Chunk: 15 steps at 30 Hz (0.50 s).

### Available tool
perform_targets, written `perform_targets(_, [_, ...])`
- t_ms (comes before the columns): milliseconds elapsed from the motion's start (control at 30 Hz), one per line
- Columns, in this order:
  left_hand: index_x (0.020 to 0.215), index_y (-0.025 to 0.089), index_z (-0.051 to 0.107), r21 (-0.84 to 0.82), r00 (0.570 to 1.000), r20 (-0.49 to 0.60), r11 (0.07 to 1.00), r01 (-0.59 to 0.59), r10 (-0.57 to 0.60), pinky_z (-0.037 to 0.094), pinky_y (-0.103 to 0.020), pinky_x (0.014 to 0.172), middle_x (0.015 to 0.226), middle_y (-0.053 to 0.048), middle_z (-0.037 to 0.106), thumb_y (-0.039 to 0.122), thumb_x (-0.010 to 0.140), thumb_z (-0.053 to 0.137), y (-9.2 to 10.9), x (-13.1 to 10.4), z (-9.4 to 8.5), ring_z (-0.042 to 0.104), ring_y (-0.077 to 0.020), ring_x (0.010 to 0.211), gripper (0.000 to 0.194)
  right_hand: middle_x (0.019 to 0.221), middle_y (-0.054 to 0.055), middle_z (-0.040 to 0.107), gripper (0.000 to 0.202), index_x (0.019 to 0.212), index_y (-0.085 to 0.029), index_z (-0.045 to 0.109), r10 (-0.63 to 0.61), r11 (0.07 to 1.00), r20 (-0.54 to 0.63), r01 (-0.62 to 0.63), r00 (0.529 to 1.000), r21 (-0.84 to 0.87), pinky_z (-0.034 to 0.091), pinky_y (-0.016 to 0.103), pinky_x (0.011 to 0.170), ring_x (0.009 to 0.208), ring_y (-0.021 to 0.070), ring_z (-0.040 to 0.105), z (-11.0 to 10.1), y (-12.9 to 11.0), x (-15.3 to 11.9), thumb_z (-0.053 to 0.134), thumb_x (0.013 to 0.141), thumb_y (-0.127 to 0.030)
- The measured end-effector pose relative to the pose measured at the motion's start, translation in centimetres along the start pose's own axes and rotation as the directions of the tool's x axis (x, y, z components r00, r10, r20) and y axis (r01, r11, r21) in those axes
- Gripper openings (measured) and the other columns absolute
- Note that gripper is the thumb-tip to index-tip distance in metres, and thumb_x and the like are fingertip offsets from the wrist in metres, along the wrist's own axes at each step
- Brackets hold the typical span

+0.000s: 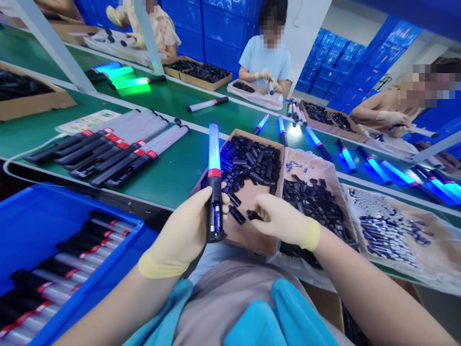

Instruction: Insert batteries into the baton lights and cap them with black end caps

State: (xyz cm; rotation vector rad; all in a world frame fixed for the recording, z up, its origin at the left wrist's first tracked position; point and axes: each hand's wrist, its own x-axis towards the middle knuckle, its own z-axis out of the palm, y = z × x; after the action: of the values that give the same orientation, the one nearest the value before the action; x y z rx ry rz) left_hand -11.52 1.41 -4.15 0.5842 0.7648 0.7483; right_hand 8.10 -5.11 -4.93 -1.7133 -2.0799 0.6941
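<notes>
The left hand (180, 230) grips the lit light stick (214, 161) at the cardboard box's (252, 238) left side; holding its exposed batteries (215, 218) upward helps keep them seated. The right hand (279, 218) pinches a black plastic piece (253, 216) above the box.

Held light stick (214, 180): one. Handle batteries (215, 218): two. Pinched black piece (254, 216): one. Blue bin (39, 206): one. Battery tray (434, 262): one. White cable (6, 166): one. Heaped black pieces (257, 161): too many to count.

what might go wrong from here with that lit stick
The batteries sit uncovered in the lit stick, so they might slip out if the left hand tips it. The small black piece in the right hand could drop and get lost among the similar pieces in the cardboard box.
</notes>
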Motion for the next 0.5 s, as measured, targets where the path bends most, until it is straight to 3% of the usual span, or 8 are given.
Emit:
perform_targets(100, [0.092, 0.01, 0.071, 0.053, 0.997, 0.003, 0.996, 0.074, -0.074, 0.053, -0.024, 0.054, 0.08, -0.008, 0.066, 0.033, 0.095, 0.056, -1.6, -0.1, 1.1, 0.06, -0.0145, 0.061, 0.027, 0.088, 0.001, 0.063, 0.013, 0.096, -0.018, 0.058, 0.121, 0.866, -0.227, 0.01, 0.966, 0.5, 0.049, 0.027, 0.07, 0.076, 0.014, 0.058, -0.8, 0.7, -2.7, 0.066, 0.085, -0.021])
perform_targets(167, [0.088, 0.01, 0.07, 0.082, 0.988, 0.047, 0.987, 0.141, -0.145, 0.052, -0.022, 0.053, 0.076, -0.008, 0.065, 0.035, 0.095, 0.057, -2.7, -0.2, 2.1, 0.061, -0.0144, 0.06, 0.029, 0.092, 0.001, 0.065, 0.015, 0.097, -0.019, 0.061, 0.197, 0.752, -0.318, 0.066, 0.928, 0.656, 0.05, 0.027, 0.072, 0.08, 0.014, 0.06, -0.7, 0.6, -4.2, 0.069, 0.085, -0.023])
perform_targets(267, [0.085, 0.01, 0.069, 0.084, 0.966, 0.131, 0.974, 0.212, -0.222, 0.049, -0.021, 0.05, 0.071, -0.006, 0.063, 0.033, 0.096, 0.057, -4.3, -0.6, 3.5, 0.058, -0.0129, 0.056, 0.028, 0.094, 0.001, 0.069, 0.014, 0.099, -0.021, 0.066, 0.262, 0.658, -0.41, 0.149, 0.874, 0.738, 0.052, 0.027, 0.078, 0.083, 0.0131, 0.063, 0.1, 0.1, -5.4, 0.072, 0.086, -0.019])
perform_targets(367, [0.088, 0.01, 0.068, 0.053, 0.954, 0.178, 0.97, 0.235, -0.241, 0.05, -0.022, 0.051, 0.074, -0.007, 0.064, 0.031, 0.097, 0.056, -5.3, -0.9, 4.4, 0.057, -0.0121, 0.056, 0.026, 0.105, 0.001, 0.071, 0.017, 0.104, -0.024, 0.07, 0.24, 0.594, -0.481, 0.265, 0.843, 0.76, 0.052, 0.03, 0.092, 0.098, 0.0152, 0.066, 0.8, 0.1, -6.0, 0.072, 0.088, -0.018])
perform_targets(500, [0.093, 0.009, 0.069, 0.064, 0.93, 0.267, 0.967, 0.246, -0.254, 0.05, -0.024, 0.057, 0.081, -0.008, 0.063, 0.036, 0.098, 0.055, -6.2, -1.0, 4.7, 0.056, -0.0122, 0.062, 0.031, 0.106, 0.001, 0.072, 0.015, 0.104, -0.026, 0.073, 0.269, 0.582, -0.545, 0.317, 0.794, 0.749, 0.051, 0.032, 0.095, 0.1, 0.0164, 0.065, 1.1, 0.6, -6.6, 0.073, 0.089, -0.023])
